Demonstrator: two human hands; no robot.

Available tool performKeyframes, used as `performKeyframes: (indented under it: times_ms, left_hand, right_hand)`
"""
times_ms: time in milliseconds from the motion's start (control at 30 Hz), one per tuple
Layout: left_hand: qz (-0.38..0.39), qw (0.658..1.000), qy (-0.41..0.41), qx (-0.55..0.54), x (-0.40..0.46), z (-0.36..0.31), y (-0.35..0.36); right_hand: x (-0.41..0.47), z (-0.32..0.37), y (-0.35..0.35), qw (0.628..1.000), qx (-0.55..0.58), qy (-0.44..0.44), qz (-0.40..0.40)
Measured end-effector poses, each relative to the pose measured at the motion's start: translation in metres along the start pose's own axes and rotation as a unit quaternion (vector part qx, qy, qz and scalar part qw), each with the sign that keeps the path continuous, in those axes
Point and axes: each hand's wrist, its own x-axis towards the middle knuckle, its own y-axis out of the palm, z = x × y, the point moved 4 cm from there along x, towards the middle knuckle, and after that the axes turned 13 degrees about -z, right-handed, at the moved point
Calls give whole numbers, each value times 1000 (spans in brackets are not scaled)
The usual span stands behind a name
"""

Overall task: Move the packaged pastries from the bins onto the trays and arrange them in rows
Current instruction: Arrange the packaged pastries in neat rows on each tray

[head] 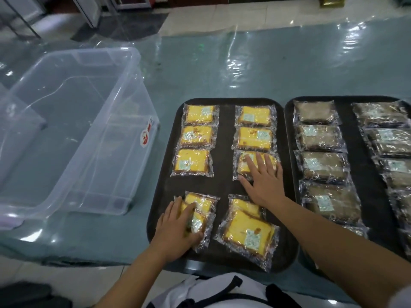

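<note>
A black tray [224, 103] holds several yellow packaged pastries in two columns. My right hand [263, 181] lies flat, fingers spread, on the third pastry of the right column [243, 162]. My left hand [175, 227] rests on a pastry pack [201, 215] at the tray's near left, which overlaps another pack [205, 202] under it. Two more yellow packs overlap at the near right, the front one [248, 235] tilted. A clear plastic bin [73, 130] with nothing visible inside stands to the left.
A second black tray [347, 101] on the right carries two columns of brown packaged pastries [322, 165]. The table wears a teal cloth under clear plastic sheet [222, 70]. Another clear bin's edge [13, 121] shows at far left. Tiled floor lies beyond.
</note>
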Motion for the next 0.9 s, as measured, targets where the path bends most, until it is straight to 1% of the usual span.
performKeyframes:
  times_ms: [200, 300, 367, 467, 600, 667, 767, 833, 900]
  left_hand:
    - [2, 1000, 6, 0, -1, 6, 1]
    - [-9, 999, -10, -39, -1, 7, -4]
    - [-34, 997, -26, -66, -4, 12, -9]
    - [-61, 990, -64, -114, -11, 28, -14]
    - [-40, 978, -100, -181, -23, 39, -8]
    - [-50, 971, -121, -199, -25, 33, -7]
    - [-89, 961, -168, -202, -19, 22, -10]
    - [-94, 957, -201, -188, -15, 17, -13]
    - [-86, 947, -234, -201, -12, 18, -15]
  right_hand:
    - [-3, 1, -4, 1000, 20, -4, -19]
    - [-19, 4, -14, 998, 65, -2, -25]
    - [-43, 8, -22, 994, 110, 7, -25]
    - [-91, 18, -25, 989, 149, -6, 11]
    - [-127, 31, -14, 986, 123, -56, 103]
    - [-127, 36, -14, 988, 105, -59, 98]
    - [-114, 52, -19, 989, 98, -73, 79]
    - [-102, 69, -20, 984, 116, -98, 88]
    - [-87, 85, -19, 980, 119, -128, 95]
